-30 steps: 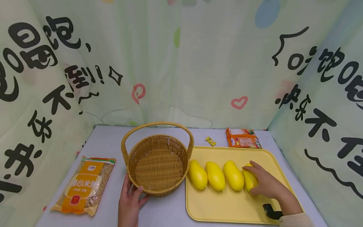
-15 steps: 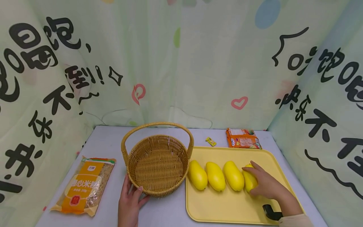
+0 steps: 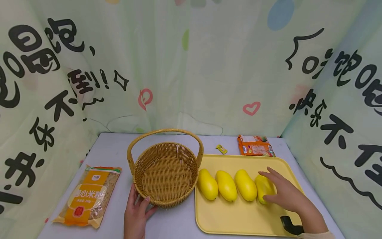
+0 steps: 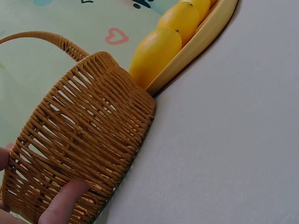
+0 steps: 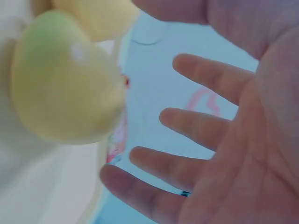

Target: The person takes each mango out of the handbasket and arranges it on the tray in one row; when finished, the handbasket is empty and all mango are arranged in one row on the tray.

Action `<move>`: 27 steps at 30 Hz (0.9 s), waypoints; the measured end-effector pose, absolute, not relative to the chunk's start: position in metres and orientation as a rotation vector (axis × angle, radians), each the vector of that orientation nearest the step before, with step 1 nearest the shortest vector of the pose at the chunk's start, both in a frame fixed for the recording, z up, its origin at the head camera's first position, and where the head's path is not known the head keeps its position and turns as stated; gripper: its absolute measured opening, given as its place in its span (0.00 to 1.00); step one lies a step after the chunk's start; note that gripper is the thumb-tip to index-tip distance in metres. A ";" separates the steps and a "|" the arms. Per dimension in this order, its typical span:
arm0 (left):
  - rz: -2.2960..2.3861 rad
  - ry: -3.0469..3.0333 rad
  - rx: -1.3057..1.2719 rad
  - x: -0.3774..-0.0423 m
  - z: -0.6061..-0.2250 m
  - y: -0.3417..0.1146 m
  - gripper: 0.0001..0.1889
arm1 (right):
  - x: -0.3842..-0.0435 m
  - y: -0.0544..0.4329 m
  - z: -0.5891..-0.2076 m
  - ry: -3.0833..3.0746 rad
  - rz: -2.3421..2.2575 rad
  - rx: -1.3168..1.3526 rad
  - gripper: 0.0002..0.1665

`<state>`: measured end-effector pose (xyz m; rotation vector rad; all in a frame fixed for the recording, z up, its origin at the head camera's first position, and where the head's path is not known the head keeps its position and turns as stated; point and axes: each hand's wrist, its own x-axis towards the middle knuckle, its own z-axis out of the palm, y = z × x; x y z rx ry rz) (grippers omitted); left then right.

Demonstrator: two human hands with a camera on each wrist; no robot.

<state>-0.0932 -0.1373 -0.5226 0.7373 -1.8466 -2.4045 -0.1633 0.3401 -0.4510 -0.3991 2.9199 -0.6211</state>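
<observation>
Several yellow mangoes lie in a row on a yellow tray (image 3: 238,219). My right hand (image 3: 286,192) hovers by the rightmost mango (image 3: 264,188) with its fingers spread. In the right wrist view a gap shows between this mango (image 5: 65,79) and the spread fingers (image 5: 196,119). Left of the tray stands a round wicker basket (image 3: 167,172) with an arched handle and a bare inside. My left hand (image 3: 138,212) rests on its front left side. In the left wrist view the thumb (image 4: 65,200) lies against the woven wall of the basket (image 4: 88,126).
An orange bag of rice crackers or similar (image 3: 88,196) lies at the left. Behind the tray are an orange snack packet (image 3: 256,146) and a small yellow wrapped candy (image 3: 221,149). Printed cloth walls (image 3: 215,73) enclose the table on several sides.
My right hand has let go of the rightmost mango, opened its fingers and drawn back slightly to the right. The left hand and the basket have stayed in place.
</observation>
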 end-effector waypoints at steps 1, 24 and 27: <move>-2.406 -1.848 0.742 -0.093 -0.523 -0.138 0.46 | -0.161 0.339 -0.448 2.934 -0.620 -0.394 0.46; -2.374 -1.862 0.795 -0.095 -0.526 -0.144 0.48 | -0.119 0.252 -0.431 3.210 -0.811 -0.341 0.20; -2.348 -1.867 0.807 -0.095 -0.523 -0.144 0.46 | -0.115 0.240 -0.437 3.240 -0.902 -0.355 0.15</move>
